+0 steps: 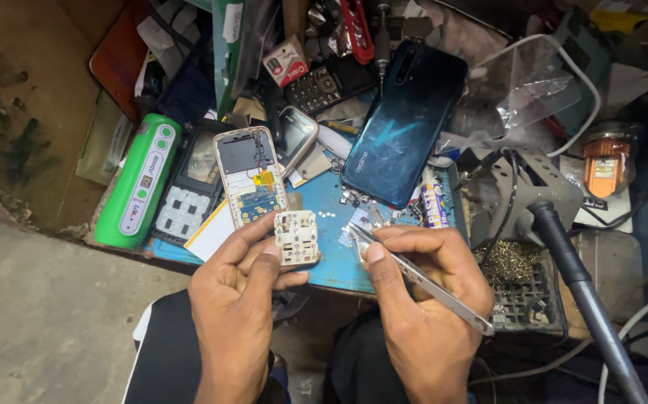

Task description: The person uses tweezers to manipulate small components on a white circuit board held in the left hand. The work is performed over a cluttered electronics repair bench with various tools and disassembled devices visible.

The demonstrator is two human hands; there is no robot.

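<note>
My left hand (238, 299) pinches a small pale keypad circuit board (296, 237) between thumb and fingers, held just above the near edge of a blue work mat (331, 254). My right hand (425, 299) grips metal tweezers (414, 275) like a pen. Their tip points left toward tiny screws and parts on the mat, a short way right of the board. Just beyond my left hand lies an opened keypad phone (250, 176) with its circuit board and screen bared.
A dark blue smartphone back (406, 123) lies face down at the mat's far right. A green cylindrical device (140, 183) and a black keypad frame (185, 191) sit at the left. A soldering iron (578, 277) rests in its stand with brass wool at the right. Clutter fills the back.
</note>
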